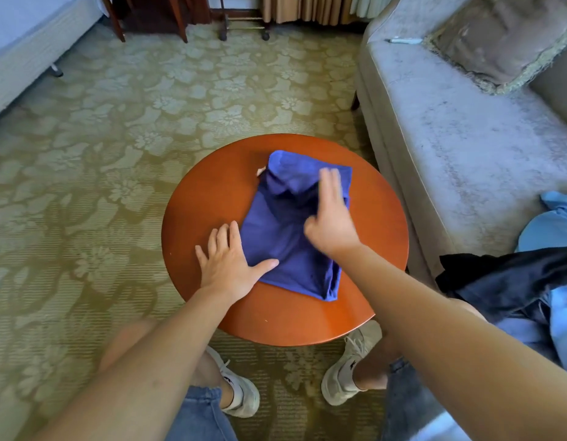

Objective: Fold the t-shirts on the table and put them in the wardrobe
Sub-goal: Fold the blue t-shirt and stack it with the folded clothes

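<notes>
Now, right hand over blue t-shirt.

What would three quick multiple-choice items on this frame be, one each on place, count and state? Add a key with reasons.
1. Where does the blue cloth t-shirt lie?
A. on a grey sofa
B. on the round red-brown wooden table
C. on the carpet

2. How many garments lie on that table?
A. one
B. two
C. four

3. What state is the t-shirt in?
A. spread out at full width
B. rolled into a ball
C. folded narrow, with its far end bunched up

Key:
1 B: the shirt rests on the tabletop, with bare wood showing all round it.
2 A: only the blue shirt is on the table.
3 C: stacked layers show at its near right corner, and the far end humps up.
</notes>
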Demonstrator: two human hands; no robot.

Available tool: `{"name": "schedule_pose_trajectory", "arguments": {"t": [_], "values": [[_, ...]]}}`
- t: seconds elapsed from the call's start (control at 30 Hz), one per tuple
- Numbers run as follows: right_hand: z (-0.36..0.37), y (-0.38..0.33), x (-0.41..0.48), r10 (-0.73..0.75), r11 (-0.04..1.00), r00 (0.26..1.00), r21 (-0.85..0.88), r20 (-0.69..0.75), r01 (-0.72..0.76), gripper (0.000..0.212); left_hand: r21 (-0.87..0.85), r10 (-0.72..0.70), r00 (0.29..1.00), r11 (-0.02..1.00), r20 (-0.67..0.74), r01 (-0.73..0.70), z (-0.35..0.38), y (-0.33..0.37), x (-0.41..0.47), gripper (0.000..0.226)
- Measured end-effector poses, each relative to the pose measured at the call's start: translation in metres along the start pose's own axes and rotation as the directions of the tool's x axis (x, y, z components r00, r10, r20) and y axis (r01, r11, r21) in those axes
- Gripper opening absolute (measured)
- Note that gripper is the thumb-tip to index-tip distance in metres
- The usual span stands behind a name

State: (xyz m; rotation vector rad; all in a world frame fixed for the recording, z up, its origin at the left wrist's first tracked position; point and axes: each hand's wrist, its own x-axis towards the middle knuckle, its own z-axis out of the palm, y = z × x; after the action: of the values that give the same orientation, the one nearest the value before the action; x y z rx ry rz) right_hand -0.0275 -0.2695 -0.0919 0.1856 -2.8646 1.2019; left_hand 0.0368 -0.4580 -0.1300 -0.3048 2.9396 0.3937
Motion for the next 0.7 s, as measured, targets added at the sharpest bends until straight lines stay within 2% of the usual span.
{"name": "schedule_pose_trajectory", "arguments": {"t": [0.03,0.1,0.13,0.2,0.23,0.3,0.37,0.4,0.47,0.53,0.6,0.63,0.7], "values": [[-0.008,0.006,0.004,0.106,0.991,0.984,0.096,-0.141,-0.093,0.088,0.004,0.003,1.0,1.0,-0.001,-0.003,-0.002,-0.003,0.004,0.12],[-0.023,0.022,0.006,0.341,0.927,0.901,0.253,-0.266,-0.277,0.087,0.013,0.004,1.0,1.0,0.011,-0.004,-0.007,-0.01,0.015,0.12],[-0.027,0.03,0.004,0.382,0.916,0.88,0.239,-0.282,-0.321,0.085,0.022,0.011,1.0,1.0,0.02,-0.011,-0.01,-0.015,0.021,0.12],[-0.028,0.037,0.0,0.27,0.96,0.917,0.007,-0.294,-0.281,0.077,0.051,0.069,0.997,0.996,0.027,-0.071,-0.017,-0.023,0.033,0.117],[-0.025,0.037,-0.001,0.162,0.966,0.955,-0.156,-0.248,-0.204,0.071,0.08,0.125,0.992,0.989,0.027,-0.126,-0.02,-0.026,0.037,0.113],[-0.017,0.032,0.003,0.003,0.926,1.0,-0.379,-0.008,-0.006,0.059,0.164,0.242,0.969,0.955,0.047,-0.246,-0.025,-0.028,0.041,0.101],[-0.01,0.03,0.01,0.038,0.877,0.972,-0.473,0.234,0.08,0.056,0.226,0.287,0.956,0.929,0.061,-0.293,-0.028,-0.028,0.042,0.093],[-0.009,0.029,0.013,0.099,0.856,0.953,-0.514,0.285,0.064,0.057,0.241,0.273,0.961,0.931,0.045,-0.276,-0.03,-0.028,0.043,0.091],[-0.008,0.03,0.015,0.16,0.799,0.948,-0.6,0.276,0.04,0.055,0.244,0.19,0.981,0.954,-0.039,-0.175,-0.033,-0.033,0.047,0.088],[-0.008,0.028,0.012,0.108,0.766,0.968,-0.64,0.226,0.064,0.048,0.207,0.068,0.987,0.978,-0.145,-0.037,-0.036,-0.037,0.052,0.085],[-0.009,0.028,0.009,0.054,0.801,0.991,-0.598,0.121,0.03,0.04,0.093,-0.083,0.978,0.99,-0.191,0.102,-0.04,-0.037,0.058,0.081],[-0.011,0.029,0.009,0.063,0.829,0.997,-0.558,0.033,-0.034,0.038,0.021,-0.161,0.971,0.986,-0.179,0.167,-0.041,-0.035,0.06,0.081],[-0.018,0.036,0.012,0.196,0.865,0.975,-0.451,-0.102,-0.22,0.048,-0.094,-0.277,0.952,0.959,-0.128,0.267,-0.041,-0.027,0.061,0.081]]}}
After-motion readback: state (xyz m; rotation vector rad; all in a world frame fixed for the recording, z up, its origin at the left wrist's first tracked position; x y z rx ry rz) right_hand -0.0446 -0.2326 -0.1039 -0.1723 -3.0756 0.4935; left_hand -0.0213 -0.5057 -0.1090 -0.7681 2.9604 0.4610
